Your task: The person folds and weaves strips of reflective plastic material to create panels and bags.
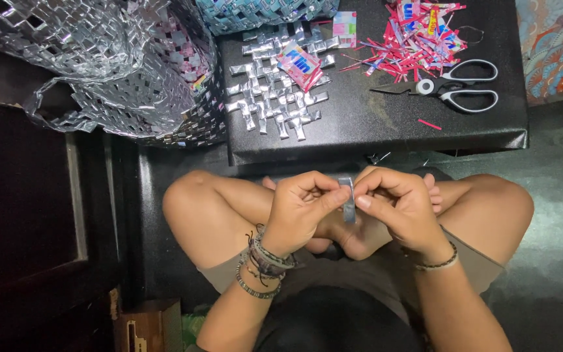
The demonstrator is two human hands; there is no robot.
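Beside the low black table (386,140), a silver woven basket (118,72) is leaning with its inside hidden from me, and a blue-green one (262,13) is peeking in above. I am pinching a narrow, folded silver strip (347,202) upright over my crossed legs, my left hand (301,212) and right hand (399,205) closing on it from either side.

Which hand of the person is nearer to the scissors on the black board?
Right. The right hand is below the scissors and slightly left of them in the picture. The left hand is farther left. Both hands pinch a folded silver strip.
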